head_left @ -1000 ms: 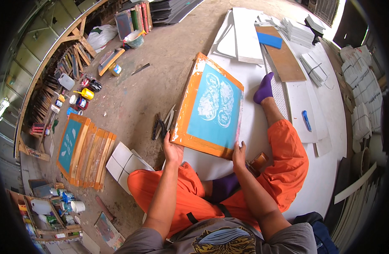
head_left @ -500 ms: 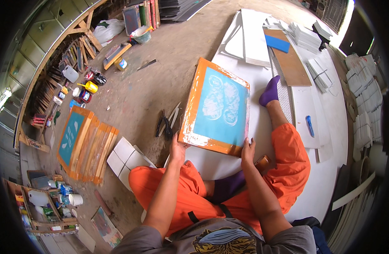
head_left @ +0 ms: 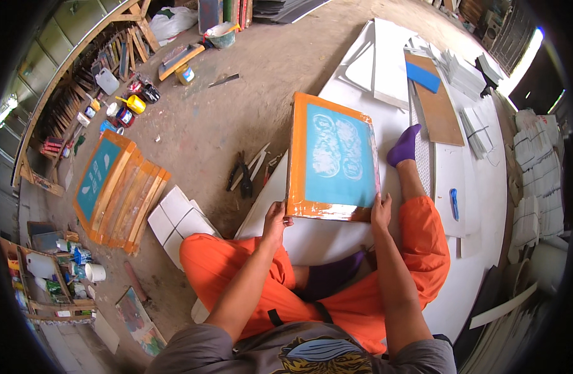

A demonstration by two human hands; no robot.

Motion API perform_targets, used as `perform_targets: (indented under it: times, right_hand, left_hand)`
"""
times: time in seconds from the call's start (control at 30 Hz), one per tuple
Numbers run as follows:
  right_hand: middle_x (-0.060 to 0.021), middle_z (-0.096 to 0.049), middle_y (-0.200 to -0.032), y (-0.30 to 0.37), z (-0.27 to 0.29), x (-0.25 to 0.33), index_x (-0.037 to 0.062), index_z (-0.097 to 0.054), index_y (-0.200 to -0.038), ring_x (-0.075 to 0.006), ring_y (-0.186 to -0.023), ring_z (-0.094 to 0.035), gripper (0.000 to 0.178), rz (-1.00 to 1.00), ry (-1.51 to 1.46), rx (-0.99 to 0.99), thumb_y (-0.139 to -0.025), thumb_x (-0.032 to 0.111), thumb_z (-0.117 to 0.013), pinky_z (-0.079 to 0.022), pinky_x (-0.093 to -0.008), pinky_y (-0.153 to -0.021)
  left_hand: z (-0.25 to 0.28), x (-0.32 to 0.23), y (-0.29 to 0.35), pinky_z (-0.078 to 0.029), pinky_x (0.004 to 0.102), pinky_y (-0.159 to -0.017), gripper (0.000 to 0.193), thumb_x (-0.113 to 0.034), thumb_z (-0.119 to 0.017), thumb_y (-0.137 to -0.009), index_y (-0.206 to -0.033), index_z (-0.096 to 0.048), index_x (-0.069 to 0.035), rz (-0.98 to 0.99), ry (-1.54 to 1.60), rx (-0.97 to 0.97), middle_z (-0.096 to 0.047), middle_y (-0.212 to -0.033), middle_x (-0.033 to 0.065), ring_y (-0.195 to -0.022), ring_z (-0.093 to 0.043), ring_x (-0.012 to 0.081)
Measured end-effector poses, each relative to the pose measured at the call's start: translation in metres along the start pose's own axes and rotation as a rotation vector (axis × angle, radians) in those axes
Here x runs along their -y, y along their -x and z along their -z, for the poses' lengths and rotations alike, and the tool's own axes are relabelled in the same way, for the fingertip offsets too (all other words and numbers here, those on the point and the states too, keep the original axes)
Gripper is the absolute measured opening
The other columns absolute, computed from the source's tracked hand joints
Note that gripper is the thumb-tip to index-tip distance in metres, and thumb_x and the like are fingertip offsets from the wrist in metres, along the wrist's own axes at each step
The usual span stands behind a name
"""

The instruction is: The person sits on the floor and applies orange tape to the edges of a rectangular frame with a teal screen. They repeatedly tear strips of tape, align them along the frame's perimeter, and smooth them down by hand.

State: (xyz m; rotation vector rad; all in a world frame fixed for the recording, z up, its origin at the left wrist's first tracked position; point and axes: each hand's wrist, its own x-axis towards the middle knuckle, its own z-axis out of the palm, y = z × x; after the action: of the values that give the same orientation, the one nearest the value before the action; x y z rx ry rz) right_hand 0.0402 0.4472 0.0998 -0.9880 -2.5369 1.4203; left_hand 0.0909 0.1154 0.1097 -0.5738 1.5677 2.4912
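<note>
Between my hands is a screen printing frame with an orange taped border and a blue mesh bearing a pale rounded design. My left hand grips its near left corner, fingers curled beneath the edge. On the near right side, my right hand holds the other edge, thumb along the side. The frame is raised over the white sheet in front of my crossed leg. Its underside is hidden from me. Pliers with black handles lie on the floor to the left of the frame.
More printing frames stand in a row at left, near bundled white tiles or cards. Paint containers sit farther back. At right lie a blue cutter, a brown board, a blue piece and white sheet stacks.
The frame has turned slightly anticlockwise and now sits straighter, with less glare on its border. Both hands have stayed on it. The whole view has shifted a little.
</note>
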Motion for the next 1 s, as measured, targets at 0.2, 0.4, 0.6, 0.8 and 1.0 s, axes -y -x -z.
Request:
perform_targets:
  times: [0.2, 0.4, 0.6, 0.8, 1.0]
  right_hand:
    - [-0.031, -0.053, -0.147, -0.028, 0.0, -0.033, -0.0038, -0.036, -0.156, -0.0416, -0.135, -0.054, 0.077, 0.046, -0.073, -0.06, -0.105, 0.053, -0.048, -0.039, -0.0452, -0.113]
    - [-0.0236, -0.046, -0.156, -0.033, 0.003, -0.041, -0.0037, -0.038, -0.155, -0.0338, -0.143, -0.046, 0.075, -0.044, -0.252, -0.007, -0.106, 0.052, -0.048, -0.035, -0.0392, -0.117]
    - [-0.0169, -0.051, -0.15, -0.049, 0.005, -0.064, -0.0018, -0.039, -0.155, -0.0267, -0.135, -0.051, 0.069, -0.069, -0.406, 0.067, -0.108, 0.048, -0.048, -0.037, -0.036, -0.115]
    - [-0.0227, -0.043, -0.158, -0.054, 0.002, -0.073, -0.003, -0.037, -0.156, -0.0342, -0.144, -0.044, 0.072, 0.029, -0.429, 0.016, -0.108, 0.05, -0.046, -0.033, -0.04, -0.119]
    - [-0.0226, -0.041, -0.16, -0.055, -0.001, -0.079, -0.002, -0.036, -0.157, -0.0342, -0.148, -0.039, 0.071, 0.027, -0.426, 0.036, -0.108, 0.049, -0.046, -0.03, -0.0393, -0.121]
  left_hand:
    - [-0.051, -0.029, 0.031, -0.046, 0.027, -0.074, 0.023, -0.036, -0.064, -0.105, -0.099, -0.061, -0.013, -0.154, -0.039, 0.085, -0.061, -0.088, -0.0043, -0.078, -0.054, 0.0074]
    - [-0.092, -0.045, 0.053, -0.043, 0.0223, -0.071, 0.021, -0.026, -0.069, -0.103, -0.097, -0.06, -0.008, -0.268, -0.035, 0.176, -0.062, -0.083, -0.0042, -0.076, -0.052, 0.0033]
    - [-0.116, -0.052, 0.068, -0.048, 0.0212, -0.073, 0.021, -0.022, -0.067, -0.105, -0.099, -0.058, -0.003, -0.323, -0.079, 0.224, -0.066, -0.086, -0.0015, -0.078, -0.059, 0.0025]
    - [-0.119, -0.051, 0.07, -0.047, 0.021, -0.071, 0.022, -0.022, -0.067, -0.105, -0.1, -0.057, -0.003, -0.334, -0.106, 0.219, -0.065, -0.086, -0.0015, -0.078, -0.059, 0.0023]
    - [-0.117, -0.05, 0.07, -0.045, 0.0201, -0.069, 0.022, -0.023, -0.066, -0.105, -0.099, -0.057, -0.003, -0.335, -0.119, 0.219, -0.065, -0.088, -0.0015, -0.077, -0.057, 0.0017]
